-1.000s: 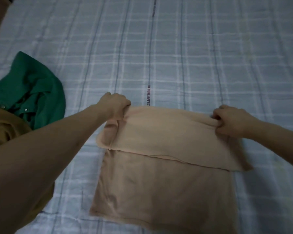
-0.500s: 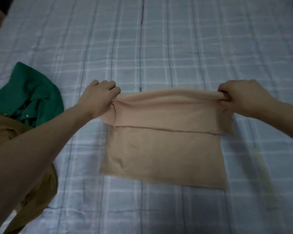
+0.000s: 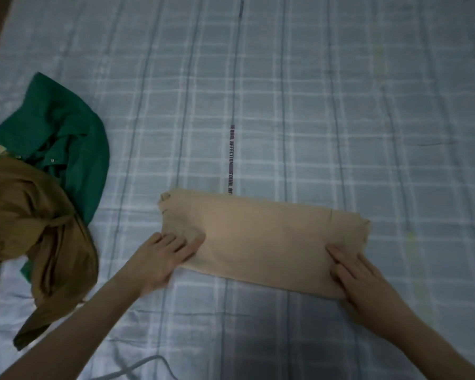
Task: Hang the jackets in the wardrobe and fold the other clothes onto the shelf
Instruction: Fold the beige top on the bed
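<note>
Lying flat under both hands' fingers (image 3: 181, 244): folded beige garment (image 3: 261, 239).

Beige garment (image 3: 263, 237) lies folded flat (a long rectangle) on the bed.

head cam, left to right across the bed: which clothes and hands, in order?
Brown garment → green shirt → left hand → beige folded garment → right hand.
</note>
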{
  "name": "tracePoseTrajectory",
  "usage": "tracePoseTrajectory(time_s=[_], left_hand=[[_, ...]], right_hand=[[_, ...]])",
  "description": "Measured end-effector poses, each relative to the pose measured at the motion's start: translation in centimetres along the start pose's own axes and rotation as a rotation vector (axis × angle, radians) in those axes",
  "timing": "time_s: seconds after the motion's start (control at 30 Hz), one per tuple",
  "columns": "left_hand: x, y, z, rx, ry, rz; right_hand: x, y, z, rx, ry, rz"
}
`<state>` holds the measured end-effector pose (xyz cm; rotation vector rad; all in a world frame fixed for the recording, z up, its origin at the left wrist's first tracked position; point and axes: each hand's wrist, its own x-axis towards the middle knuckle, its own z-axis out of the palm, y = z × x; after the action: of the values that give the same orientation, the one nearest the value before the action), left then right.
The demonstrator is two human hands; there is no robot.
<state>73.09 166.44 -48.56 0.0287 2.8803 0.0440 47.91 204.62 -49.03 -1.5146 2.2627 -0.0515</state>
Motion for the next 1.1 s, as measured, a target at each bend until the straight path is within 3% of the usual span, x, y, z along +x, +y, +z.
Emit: tracePoseTrajectory(time_s=[0.07, 0.2, 0.27, 0.4, 0.5, 0.67, 0.77, 0.9, 1.1], left_hand=[[-0.3, 0.4, -0.3, -0.166, 0.007, -0.053], [1.3, 2.6, -2.1, -0.340, 0.265, -0.185], [4.0, 4.9, -2.2, -0.371, 0.314, -0.175], [9.9, 7.4, -0.4, -0.344, 0.263, -0.157], [10.8, 5.0, 1.7, -0.227, 0.194, -0.285], [9.2, 1.7, 2.8, -0.336, 0.226, -0.234], [8.3, 1.1, 2.6, -0.234, 0.244, -0.311], [6.0, -1.5, 3.4, -0.417, 0.164, -0.595], [6.3, -2.7, 3.4, -0.433, 0.082, -0.529]], right_hand=[[-0.3, -0.3, 0.2, 0.107, 0.032, 0.110], [2.5, -3.6, -1.7, 0.266, 0.455, 0.343], [5.6, -6.7, -2.1, 0.236, 0.549, 0.369], [12.4, -12.4, 0.1, 0.298, 0.467, 0.306], [15.0, -13.2, 2.8, 0.228, 0.329, 0.324], [12.9, -9.1, 2.6, 0.021, 0.268, 0.267], [9.7, -4.4, 2.2, -0.042, 0.264, 0.387], [7.0, -1.1, 2.3, 0.019, 0.255, 0.594], [7.5, -1.4, 2.2, 0.118, 0.308, 0.547]])
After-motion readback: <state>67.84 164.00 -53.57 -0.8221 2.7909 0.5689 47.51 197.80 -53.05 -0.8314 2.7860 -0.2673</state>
